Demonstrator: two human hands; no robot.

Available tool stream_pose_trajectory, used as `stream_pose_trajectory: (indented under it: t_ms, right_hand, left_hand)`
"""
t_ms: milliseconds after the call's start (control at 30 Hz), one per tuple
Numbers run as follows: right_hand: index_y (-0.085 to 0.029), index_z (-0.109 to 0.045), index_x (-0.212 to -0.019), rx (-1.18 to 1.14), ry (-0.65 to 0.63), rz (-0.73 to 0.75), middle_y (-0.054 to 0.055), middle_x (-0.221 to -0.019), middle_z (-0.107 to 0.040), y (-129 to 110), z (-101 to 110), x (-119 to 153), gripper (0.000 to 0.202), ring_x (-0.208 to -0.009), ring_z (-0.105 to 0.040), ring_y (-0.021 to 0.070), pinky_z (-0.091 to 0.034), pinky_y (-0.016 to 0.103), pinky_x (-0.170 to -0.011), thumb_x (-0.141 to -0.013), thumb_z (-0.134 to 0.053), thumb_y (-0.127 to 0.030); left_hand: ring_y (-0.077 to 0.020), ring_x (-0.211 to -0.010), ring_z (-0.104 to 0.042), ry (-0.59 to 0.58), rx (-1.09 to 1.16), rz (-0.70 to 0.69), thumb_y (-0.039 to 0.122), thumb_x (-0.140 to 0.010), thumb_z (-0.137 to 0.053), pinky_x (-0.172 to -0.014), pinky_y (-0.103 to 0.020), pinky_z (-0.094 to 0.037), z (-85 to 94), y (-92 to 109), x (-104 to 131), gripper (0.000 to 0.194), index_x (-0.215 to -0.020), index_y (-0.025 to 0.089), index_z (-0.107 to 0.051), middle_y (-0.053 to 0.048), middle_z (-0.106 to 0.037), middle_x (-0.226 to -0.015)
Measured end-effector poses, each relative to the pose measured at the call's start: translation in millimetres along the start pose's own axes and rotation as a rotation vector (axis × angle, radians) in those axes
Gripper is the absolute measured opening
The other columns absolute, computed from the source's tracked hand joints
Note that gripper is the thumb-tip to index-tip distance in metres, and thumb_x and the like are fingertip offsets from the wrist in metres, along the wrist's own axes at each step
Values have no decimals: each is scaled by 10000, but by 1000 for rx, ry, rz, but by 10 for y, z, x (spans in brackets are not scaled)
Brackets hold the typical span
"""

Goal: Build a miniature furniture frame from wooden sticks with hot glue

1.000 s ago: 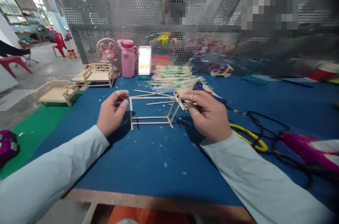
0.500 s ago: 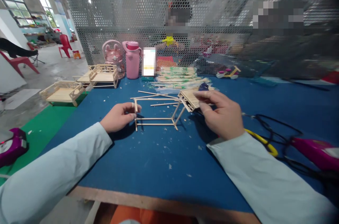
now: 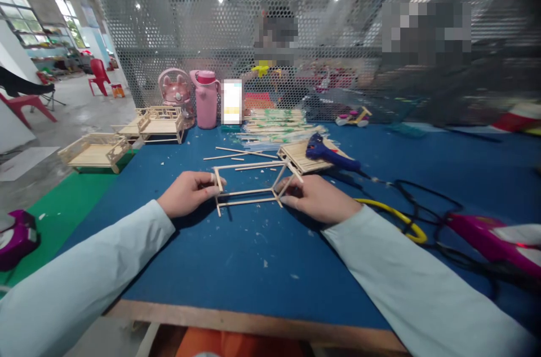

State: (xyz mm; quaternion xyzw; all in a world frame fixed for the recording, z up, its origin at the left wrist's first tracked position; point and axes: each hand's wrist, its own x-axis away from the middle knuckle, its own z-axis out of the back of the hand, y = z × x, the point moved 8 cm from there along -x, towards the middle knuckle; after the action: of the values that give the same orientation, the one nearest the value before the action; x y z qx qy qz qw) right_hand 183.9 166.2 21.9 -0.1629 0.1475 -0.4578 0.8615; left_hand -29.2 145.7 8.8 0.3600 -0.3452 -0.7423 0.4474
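A thin wooden stick frame (image 3: pixel 247 192), box-shaped and open-sided, stands on the blue table between my hands. My left hand (image 3: pixel 186 195) pinches its left end with thumb and fingers. At the opposite end, my right hand (image 3: pixel 323 198) has its thumb and fingers closed around the corner sticks, with some fingertips hidden behind them. Just beyond my right hand, a dark blue glue gun (image 3: pixel 332 155) rests on a slatted wooden piece (image 3: pixel 293 157). Several loose sticks (image 3: pixel 230 153) lie behind the frame.
Small wooden bed-like models (image 3: pixel 95 151) stand at the left. A pink bottle (image 3: pixel 206 103), a lit phone (image 3: pixel 232 102) and bundled sticks (image 3: pixel 274 120) line the back, before a perforated metal screen (image 3: pixel 177 19). Black cables (image 3: pixel 416 193) and a yellow loop (image 3: pixel 397 216) lie right.
My right hand has moved left and down from beside the slatted piece to the frame's right end, gripping it. The glue gun is now plainly visible. My left hand keeps its hold.
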Motion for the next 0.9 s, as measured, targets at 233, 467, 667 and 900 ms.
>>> stream_pose_trajectory:
  t_ms: [233, 467, 667, 900]
  right_hand:
    - [-195, -685, -826, -31, 50, 26, 22, -742, -710, -1, -13, -25, 148, -671, -651, 171, -496, 272, -656, -757, -561, -239]
    - [-177, -660, -1031, -62, 150, 37, 73, -947, -727, 33, 0, -68, 268, -820, -680, 195, -517, 322, -751, -788, -562, -231]
    - [-151, -670, -956, -79, 168, 5, 66, -835, -725, 63, -11, -81, 230, -720, -669, 176, -514, 294, -688, -784, -577, -272]
    - [-165, -664, -824, -52, 196, -27, -9, -646, -636, 88, 100, -38, 150, -561, -572, 127, -449, 235, -550, -704, -584, -207]
  left_hand:
    - [-217, -881, -682, 90, -82, -64, 323, -789, -572, -841, -344, -508, 71, 92, 22, 246, -907, 177, -731, -72, -749, -948]
    - [-185, -843, -682, 150, -259, -233, 251, -818, -548, -784, -288, -511, 132, 262, 54, 199, -872, 213, -736, -59, -753, -900]
    - [-209, -857, -688, 238, -220, -169, 273, -808, -554, -795, -314, -518, 206, 220, 58, 225, -900, 185, -739, -73, -754, -929]
    - [-230, -888, -680, 245, -6, 24, 312, -768, -593, -849, -366, -517, 184, 45, 17, 253, -911, 154, -729, -71, -748, -969]
